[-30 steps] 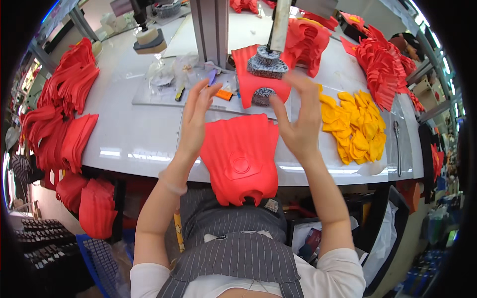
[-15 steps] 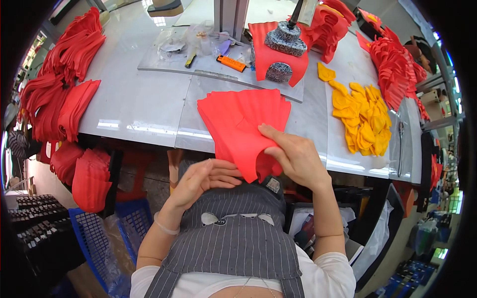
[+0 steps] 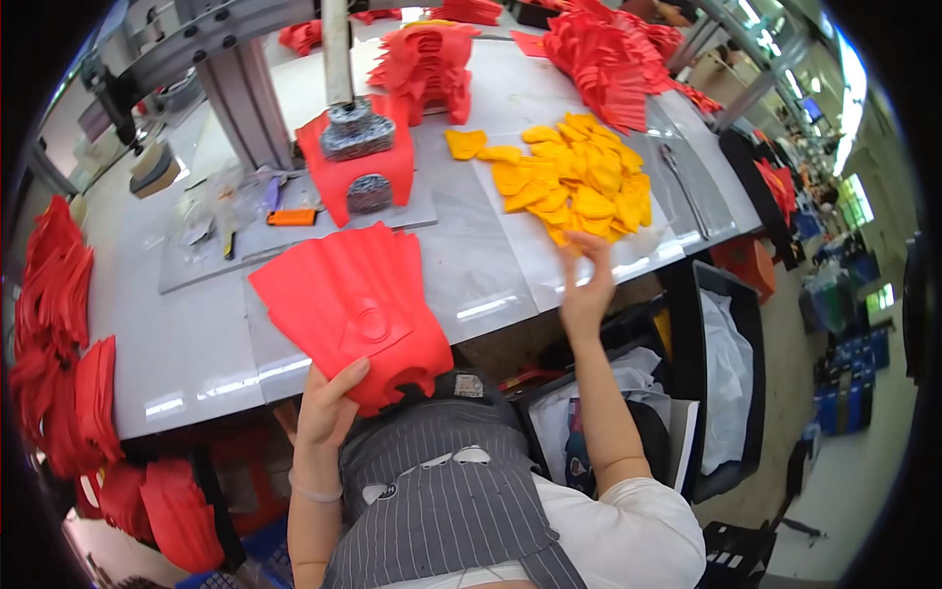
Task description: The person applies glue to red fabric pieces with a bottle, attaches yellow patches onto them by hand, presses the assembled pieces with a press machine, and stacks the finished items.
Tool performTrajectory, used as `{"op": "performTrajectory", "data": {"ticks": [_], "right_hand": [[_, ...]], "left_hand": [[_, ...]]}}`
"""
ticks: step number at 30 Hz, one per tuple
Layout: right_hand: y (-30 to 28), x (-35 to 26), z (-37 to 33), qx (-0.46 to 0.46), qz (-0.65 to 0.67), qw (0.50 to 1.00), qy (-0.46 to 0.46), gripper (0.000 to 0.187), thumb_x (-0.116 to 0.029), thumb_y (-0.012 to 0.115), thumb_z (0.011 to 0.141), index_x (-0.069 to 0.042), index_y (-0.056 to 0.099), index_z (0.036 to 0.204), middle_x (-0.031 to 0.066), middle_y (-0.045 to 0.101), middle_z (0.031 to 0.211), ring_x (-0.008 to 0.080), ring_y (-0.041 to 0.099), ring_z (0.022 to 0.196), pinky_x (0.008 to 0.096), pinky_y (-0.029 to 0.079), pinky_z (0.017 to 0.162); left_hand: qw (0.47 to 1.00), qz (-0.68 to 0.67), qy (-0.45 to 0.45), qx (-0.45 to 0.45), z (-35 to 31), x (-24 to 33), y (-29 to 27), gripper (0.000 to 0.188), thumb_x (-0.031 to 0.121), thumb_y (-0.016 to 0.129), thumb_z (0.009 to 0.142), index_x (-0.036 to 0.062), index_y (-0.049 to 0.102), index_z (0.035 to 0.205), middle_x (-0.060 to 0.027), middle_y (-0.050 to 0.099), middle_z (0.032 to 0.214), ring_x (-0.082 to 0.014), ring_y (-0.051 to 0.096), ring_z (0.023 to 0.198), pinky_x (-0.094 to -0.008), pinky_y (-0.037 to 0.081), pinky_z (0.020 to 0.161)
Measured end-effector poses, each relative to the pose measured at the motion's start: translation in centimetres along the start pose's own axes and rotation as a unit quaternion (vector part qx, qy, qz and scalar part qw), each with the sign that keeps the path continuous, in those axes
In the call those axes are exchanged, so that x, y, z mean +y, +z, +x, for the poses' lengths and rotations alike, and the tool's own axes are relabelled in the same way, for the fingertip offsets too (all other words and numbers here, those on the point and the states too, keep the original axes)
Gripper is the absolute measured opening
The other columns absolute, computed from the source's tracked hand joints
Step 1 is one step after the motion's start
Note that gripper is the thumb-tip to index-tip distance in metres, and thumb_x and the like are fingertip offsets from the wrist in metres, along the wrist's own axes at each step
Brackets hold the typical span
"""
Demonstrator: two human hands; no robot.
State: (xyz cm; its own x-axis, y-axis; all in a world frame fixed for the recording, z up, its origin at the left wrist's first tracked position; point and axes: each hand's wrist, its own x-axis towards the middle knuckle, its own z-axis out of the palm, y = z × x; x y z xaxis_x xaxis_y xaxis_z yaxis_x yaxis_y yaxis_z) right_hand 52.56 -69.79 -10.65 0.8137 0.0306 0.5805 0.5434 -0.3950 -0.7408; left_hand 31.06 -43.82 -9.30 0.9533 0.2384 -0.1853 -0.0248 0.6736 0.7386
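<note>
In the head camera's view, a person in a striped grey apron (image 3: 437, 510) is working with both bare hands at a glossy pale table (image 3: 186, 368). The left hand (image 3: 326, 407) is holding a fanned red stack (image 3: 339, 290), its thumb lying on top near the stack's lower left edge. The red stack is sitting left of the view's middle, toward 9 o'clock, and its near end is reaching past the table's front edge toward the apron. A raised ring is showing on its top sheet.

Toward 2 o'clock from the stack, the right hand (image 3: 587, 290) is meeting the near edge of a loose yellow pile (image 3: 599, 182), thumb and forefinger standing narrowly apart; whether they are gripping a yellow piece, one cannot tell.

At 12 o'clock from the stack, a speckled grey block (image 3: 358, 134) on a pale rod is resting over an arched red piece (image 3: 329, 182). An orange object (image 3: 292, 217) is lying toward 11 o'clock, beside small clutter. More red pieces are massing in a heap (image 3: 59, 334) at 9 o'clock and in another bundle (image 3: 599, 64) between 1 and 2. A slim metal tool (image 3: 685, 191) is lying at 2 o'clock, while a black bin (image 3: 751, 393) is standing below the table toward 3.
</note>
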Motion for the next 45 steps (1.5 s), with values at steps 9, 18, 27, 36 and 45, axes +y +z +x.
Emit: {"op": "performTrajectory", "data": {"ticks": [9, 18, 27, 36, 45], "right_hand": [[-10.9, 19.0, 5.5, 0.184, -0.175, 0.96, 0.115, 0.047, -0.021, 0.072, 0.085, 0.001, 0.048, 0.119, 0.0137, 0.057, 0.112, 0.02, 0.056, 0.101, 0.0319, 0.046, 0.087], [-4.6, 4.1, 2.8, 0.093, 0.241, 0.958, 0.122, 0.038, -0.027, 0.06, 0.094, -0.003, 0.046, 0.12, 0.0085, 0.058, 0.102, 0.0169, 0.057, 0.09, 0.0277, 0.044, 0.077], [4.0, -4.7, -6.7, -0.209, 0.532, 0.762, 0.304, 0.042, -0.036, 0.068, 0.086, -0.004, 0.052, 0.108, 0.0034, 0.053, 0.083, 0.0137, 0.052, 0.076, 0.0282, 0.043, 0.071], [3.6, -8.6, -5.3, -0.332, 0.292, 0.892, 0.096, 0.04, -0.035, 0.071, 0.082, 0.0, 0.057, 0.094, 0.0067, 0.059, 0.085, 0.0138, 0.056, 0.074, 0.0258, 0.043, 0.067], [3.4, -8.2, -5.1, -0.335, 0.267, 0.899, 0.088, 0.035, -0.03, 0.071, 0.081, -0.001, 0.056, 0.092, 0.0084, 0.059, 0.085, 0.0145, 0.056, 0.076, 0.0252, 0.043, 0.068]], "left_hand": [[1.0, -0.026, 0.002, -0.003, -0.5, -0.4, -0.8, 0.055, 0.001, 0.061, 0.086, -0.0033, 0.038, 0.136, -0.0137, 0.051, 0.133, -0.0243, 0.049, 0.124, -0.0381, 0.038, 0.105], [0.997, -0.021, 0.024, 0.07, -1.1, -0.3, 1.7, 0.055, 0.002, 0.066, 0.083, -0.0027, 0.043, 0.132, -0.0131, 0.055, 0.126, -0.0228, 0.056, 0.114, -0.0363, 0.045, 0.098], [0.995, 0.001, 0.024, 0.098, -1.0, -1.1, 0.7, 0.054, 0.002, 0.068, 0.079, -0.0021, 0.046, 0.128, -0.0116, 0.058, 0.122, -0.0199, 0.057, 0.111, -0.0339, 0.046, 0.094], [0.994, 0.004, 0.021, 0.108, -0.9, -1.3, 0.5, 0.055, 0.004, 0.068, 0.078, -0.0018, 0.046, 0.128, -0.011, 0.058, 0.122, -0.0195, 0.056, 0.113, -0.0332, 0.044, 0.097], [0.994, 0.006, 0.016, 0.106, -1.0, -1.1, 0.5, 0.055, 0.005, 0.068, 0.079, -0.002, 0.046, 0.129, -0.0115, 0.056, 0.124, -0.0195, 0.055, 0.114, -0.0334, 0.043, 0.098]]}}
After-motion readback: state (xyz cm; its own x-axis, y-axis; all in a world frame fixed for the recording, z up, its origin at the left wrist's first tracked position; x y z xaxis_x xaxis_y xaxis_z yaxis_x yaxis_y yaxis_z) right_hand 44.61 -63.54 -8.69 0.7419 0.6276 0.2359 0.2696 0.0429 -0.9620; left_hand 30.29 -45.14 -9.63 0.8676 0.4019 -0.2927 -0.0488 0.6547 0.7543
